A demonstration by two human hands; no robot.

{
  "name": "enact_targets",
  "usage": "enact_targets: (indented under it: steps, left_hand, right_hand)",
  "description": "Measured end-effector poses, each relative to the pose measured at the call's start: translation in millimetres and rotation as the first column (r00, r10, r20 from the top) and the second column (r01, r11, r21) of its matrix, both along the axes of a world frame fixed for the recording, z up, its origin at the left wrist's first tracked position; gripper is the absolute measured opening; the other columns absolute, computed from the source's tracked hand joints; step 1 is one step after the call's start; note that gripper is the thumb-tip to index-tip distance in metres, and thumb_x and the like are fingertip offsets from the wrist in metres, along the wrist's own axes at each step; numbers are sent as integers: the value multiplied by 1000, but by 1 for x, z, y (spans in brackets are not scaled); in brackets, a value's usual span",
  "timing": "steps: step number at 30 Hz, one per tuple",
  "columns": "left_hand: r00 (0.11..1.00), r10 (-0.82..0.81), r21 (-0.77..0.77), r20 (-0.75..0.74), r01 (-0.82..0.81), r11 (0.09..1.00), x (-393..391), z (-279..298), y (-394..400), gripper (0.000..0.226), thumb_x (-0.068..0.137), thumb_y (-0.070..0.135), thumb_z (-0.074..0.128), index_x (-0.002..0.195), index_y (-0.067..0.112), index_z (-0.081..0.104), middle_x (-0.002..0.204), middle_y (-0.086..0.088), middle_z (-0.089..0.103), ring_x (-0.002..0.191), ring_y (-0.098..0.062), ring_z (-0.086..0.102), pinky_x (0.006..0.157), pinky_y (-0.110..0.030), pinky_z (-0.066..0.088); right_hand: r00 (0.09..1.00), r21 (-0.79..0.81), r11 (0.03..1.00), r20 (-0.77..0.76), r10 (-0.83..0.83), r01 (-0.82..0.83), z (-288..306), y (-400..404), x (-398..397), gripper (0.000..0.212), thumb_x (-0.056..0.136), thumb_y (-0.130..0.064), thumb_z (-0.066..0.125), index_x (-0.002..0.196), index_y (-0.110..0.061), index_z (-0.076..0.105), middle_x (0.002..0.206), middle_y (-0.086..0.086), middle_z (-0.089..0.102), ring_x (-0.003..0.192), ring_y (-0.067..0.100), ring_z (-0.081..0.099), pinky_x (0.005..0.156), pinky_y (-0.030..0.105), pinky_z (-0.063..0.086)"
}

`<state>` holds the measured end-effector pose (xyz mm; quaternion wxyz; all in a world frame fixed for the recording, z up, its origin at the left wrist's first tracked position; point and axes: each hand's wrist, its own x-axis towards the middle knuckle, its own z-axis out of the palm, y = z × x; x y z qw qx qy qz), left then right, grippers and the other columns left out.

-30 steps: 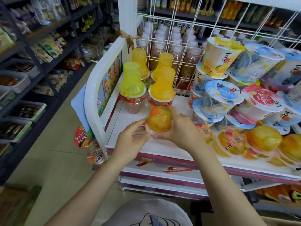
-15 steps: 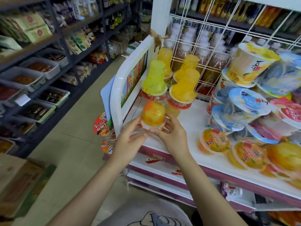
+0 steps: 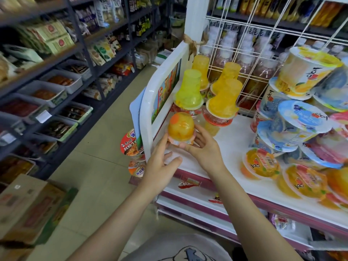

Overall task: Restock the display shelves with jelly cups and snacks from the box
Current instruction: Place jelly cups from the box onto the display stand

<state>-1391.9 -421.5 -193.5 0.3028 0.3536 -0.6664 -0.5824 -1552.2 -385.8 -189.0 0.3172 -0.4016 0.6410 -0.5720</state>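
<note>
1. Nearest the onlooker, a brown cardboard box [image 3: 28, 208] sits on the floor at lower left, well apart from the work

2. The person's left hand [image 3: 160, 166] reaches up to the shelf edge; its fingers touch the left side of the cup's base, the thumb lying loose and apart. Whether those fingers curl round the rim cannot be told

3. The right hand [image 3: 204, 147] pinches the base of the domed orange fruit jelly cup [image 3: 180, 129], thumb and fingertips on the pale rim

4. That cup stands at the front-left corner of the white display shelf [image 3: 231, 147], just beside the white side rail [image 3: 160, 87]. Its long axis is upright: dome up, wide sealed base down

5. Just behind it stand tall inverted jelly cups, one yellow-green [image 3: 189, 93] and the others orange [image 3: 223, 102]

6. Further right, a stack of flat-lidded blue and pink jelly tubs [image 3: 301, 117] leans in a heap

7. Risk, as judged: the cup rests near the shelf lip, so a careless release could tip it over the front edge to the floor

8. Risk, as judged: pushing it back too firmly could knock the tall narrow-topped cups behind, which look top-heavy and closely packed

9. Risk, as judged: the right forearm passes near the leaning tubs; a wide withdrawal could set them sliding
</note>
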Motion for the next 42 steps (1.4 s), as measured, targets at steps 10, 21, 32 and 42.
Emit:
enact_targets:
  steps: [10, 21, 32, 42]
  left_hand:
    - [1000, 27, -184, 17, -23, 983, -47, 13, 53, 25, 89, 17, 73, 112, 24, 66, 103, 5, 64, 91, -8, 62, 78, -20, 51]
    - [990, -104, -112, 95, 115, 987, -168, -1, 115, 105, 70, 26, 89, 153, 26, 25, 140, 9, 39, 124, -5, 50, 96, -10, 42]
    - [970, 130, -172, 205, -95, 980, -161, 3, 127, 92, 66, 22, 92, 145, 18, 45, 128, 10, 50, 95, 30, 46, 74, 7, 35]
    - [971, 70, -156, 228, -34, 987, -134, 2, 95, 94, 66, 28, 92, 147, 24, 43, 137, 11, 51, 121, -2, 51, 88, -3, 40]
  right_hand:
    - [822, -161, 946, -469, -324, 281, 35, 117, -33, 19, 88, -15, 74, 107, -16, 70, 100, -8, 67, 90, 8, 64, 76, 20, 51]
    - [608, -83, 910, -719, -337, 406, 3, 222, -130, 52, 87, -27, 72, 131, -5, 58, 133, 13, 57, 128, 27, 50, 108, 41, 42]
    - [472, 49, 950, -875, -108, 309, -6, 224, -147, 61, 67, -27, 89, 118, -2, 65, 131, 24, 56, 123, 42, 52, 104, 52, 45]
    - [692, -79, 956, -674, -260, 283, -13, 200, -116, 64, 68, -29, 88, 126, -11, 64, 136, 21, 46, 122, 31, 43, 100, 36, 45]
